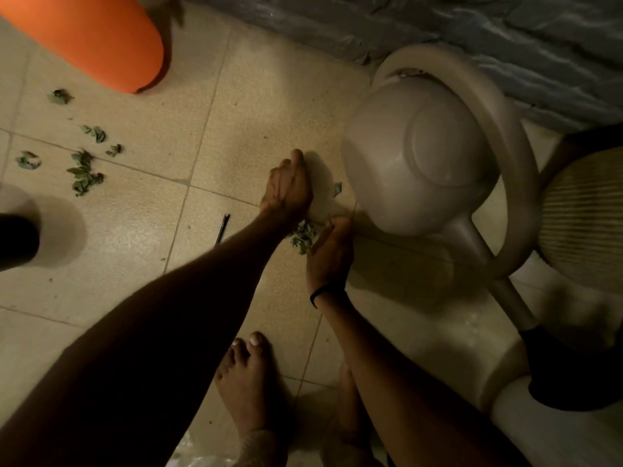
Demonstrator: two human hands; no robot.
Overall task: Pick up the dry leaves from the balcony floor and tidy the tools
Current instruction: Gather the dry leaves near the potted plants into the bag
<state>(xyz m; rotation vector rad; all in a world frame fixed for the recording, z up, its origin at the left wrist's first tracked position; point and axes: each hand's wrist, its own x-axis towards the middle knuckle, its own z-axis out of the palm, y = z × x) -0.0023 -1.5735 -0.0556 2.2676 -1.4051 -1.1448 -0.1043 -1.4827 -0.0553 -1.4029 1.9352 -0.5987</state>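
Observation:
My left hand (287, 187) reaches down to the tiled floor (141, 230), fingers straight and together, fingertips touching the tile beside the watering can. Just below it my right hand (331, 246), with a black band at the wrist, curls round a clump of dry green leaves (303, 235) that sticks out from its palm under my left wrist. One loose leaf (337, 188) lies between my left hand and the can. More dry leaves (84, 175) are scattered on the floor at the left. The beige watering can (421, 163) stands right of both hands, its spout pointing to the lower right.
An orange pot (94, 38) stands at the top left, a dark object (17, 241) at the left edge. A thin dark twig (222, 229) lies left of my forearm. A grey stone wall (438, 25) runs along the back, a woven round thing (583, 214) sits far right. My bare feet (246, 382) stand below.

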